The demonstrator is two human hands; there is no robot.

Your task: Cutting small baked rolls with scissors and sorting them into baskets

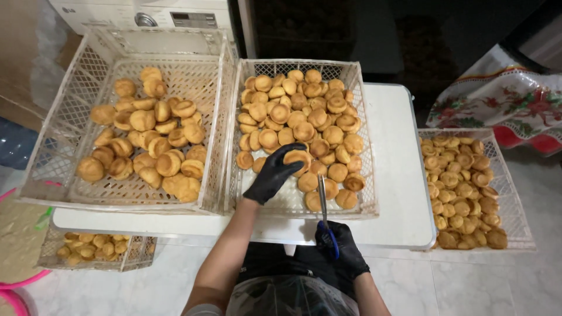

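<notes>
My left hand point(274, 172), in a black glove, is closed over a golden round pastry puff point(297, 157) in the middle white lattice crate point(363, 117), which is heaped with several such puffs. My right hand point(342, 248), also black-gloved, grips blue-handled scissors point(324, 205) at the crate's near edge, their closed blades pointing up into the crate just right of my left hand. To the left, a second white crate point(88, 70) holds several more puffs point(146, 137) spread loosely.
Both crates rest on a white table point(395, 175). A third crate point(515, 216) of puffs sits lower at the right, a fourth point(140, 254) under the table's left edge. A white appliance point(146, 13) stands behind; a floral cloth point(503, 99) lies at right, pink hoops point(17, 287) at left.
</notes>
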